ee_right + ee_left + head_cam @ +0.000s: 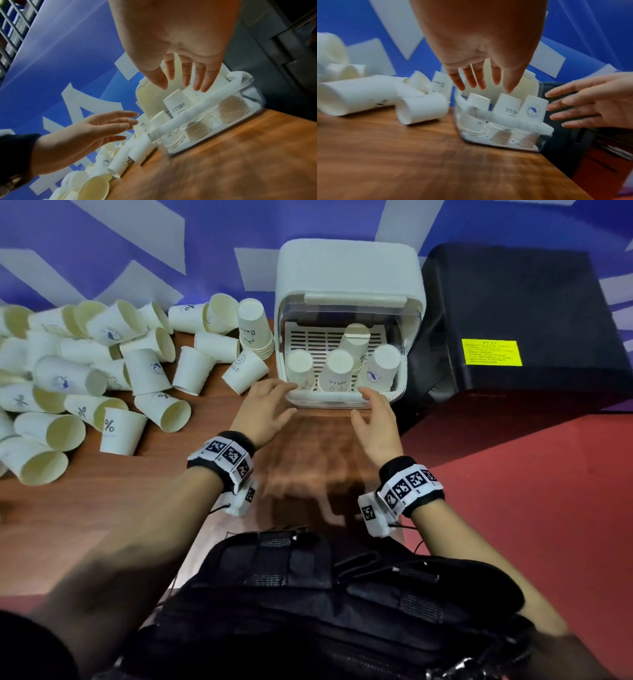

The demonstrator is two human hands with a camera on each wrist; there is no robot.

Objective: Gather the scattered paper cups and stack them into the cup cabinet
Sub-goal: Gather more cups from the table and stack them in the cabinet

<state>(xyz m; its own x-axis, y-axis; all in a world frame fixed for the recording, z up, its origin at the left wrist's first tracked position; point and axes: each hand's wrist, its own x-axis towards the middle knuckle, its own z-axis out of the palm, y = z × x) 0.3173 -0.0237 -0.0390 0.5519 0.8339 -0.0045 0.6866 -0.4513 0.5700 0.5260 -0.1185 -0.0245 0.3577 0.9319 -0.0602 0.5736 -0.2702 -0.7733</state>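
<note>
The white cup cabinet (347, 268) stands at the table's back edge with its clear front lid (352, 311) raised. Inside, several upside-down stacks of paper cups (339, 371) sit on the slatted tray. My left hand (265, 405) hovers at the cabinet's front left corner, fingers spread and holding nothing. My right hand (373, 416) hovers at the front right, also spread and empty. In the left wrist view the left hand's fingers (481, 78) hang just above the stacks (506, 106). The right hand's fingers (185, 77) float over the HELLO cup (177, 105).
A heap of loose paper cups (85, 371) lies on the wooden table (137, 508) to the left of the cabinet. A black covered box (520, 326) stands right of the cabinet. The table's right edge drops to a red floor (531, 491).
</note>
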